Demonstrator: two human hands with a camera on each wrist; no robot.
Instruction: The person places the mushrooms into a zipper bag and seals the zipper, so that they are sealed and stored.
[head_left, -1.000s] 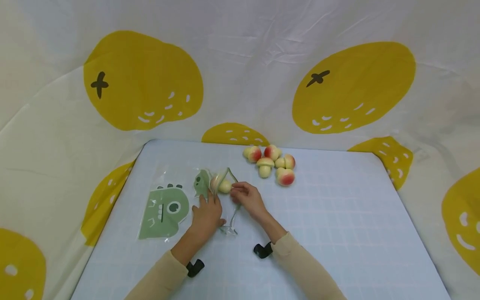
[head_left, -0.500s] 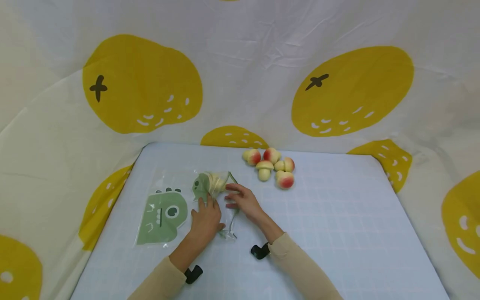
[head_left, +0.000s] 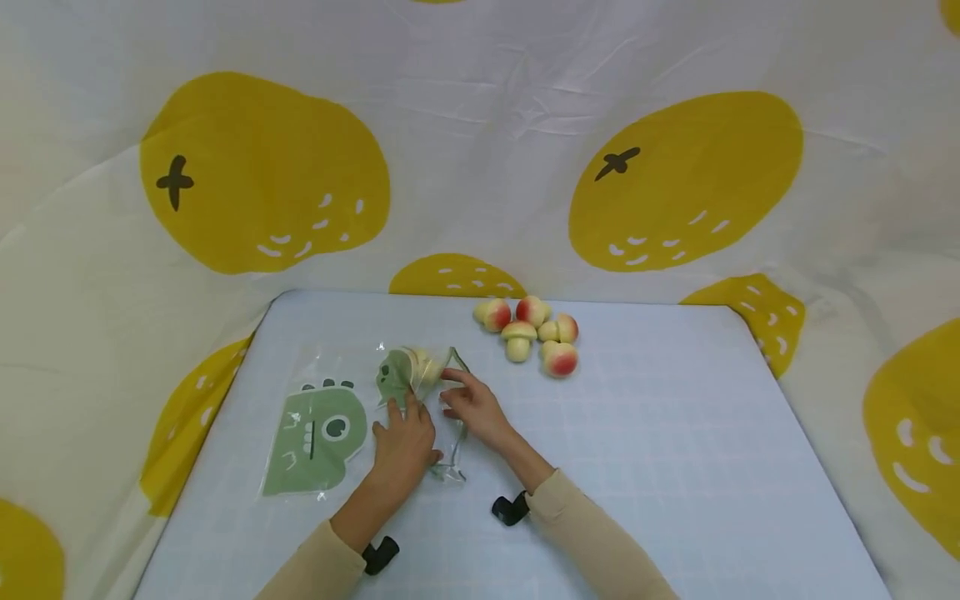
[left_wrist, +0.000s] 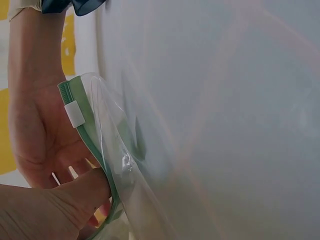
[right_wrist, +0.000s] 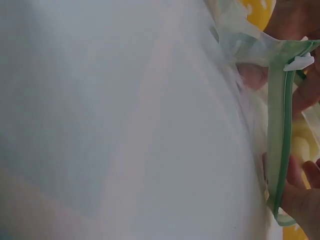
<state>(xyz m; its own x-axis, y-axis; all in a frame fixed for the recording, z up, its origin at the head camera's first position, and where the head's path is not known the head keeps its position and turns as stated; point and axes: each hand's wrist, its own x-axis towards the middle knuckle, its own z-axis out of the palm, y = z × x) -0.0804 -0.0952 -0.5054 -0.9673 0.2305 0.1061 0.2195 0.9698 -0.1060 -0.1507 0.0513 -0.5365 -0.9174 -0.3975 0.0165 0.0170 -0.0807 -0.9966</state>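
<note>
A clear zip bag (head_left: pixel 315 442) with green dinosaur print lies on the table, its green zip edge (right_wrist: pixel 281 135) and white slider (right_wrist: pixel 300 62) toward the right. Inside, near the mouth, a pale toy mushroom (head_left: pixel 426 367) shows through the film. My left hand (head_left: pixel 405 442) rests on the bag with fingers spread, partly behind film in the right wrist view. My right hand (head_left: pixel 476 410) is at the mouth beside the mushroom; its thumb (left_wrist: pixel 92 192) lies against the zip edge and its fingers bend round the film, pinching it.
Several toy mushrooms with cream stems and red-blushed caps (head_left: pixel 558 358) sit in a cluster near the table's back edge. The pale checked tabletop (head_left: pixel 637 450) extends right. A white cloth with yellow fruit shapes (head_left: pixel 480 192) hangs behind.
The mushroom has gone from the bag's mouth to deeper inside the film. My right fingers have let go of it and moved to the mouth's edge. My left hand stays on the bag.
</note>
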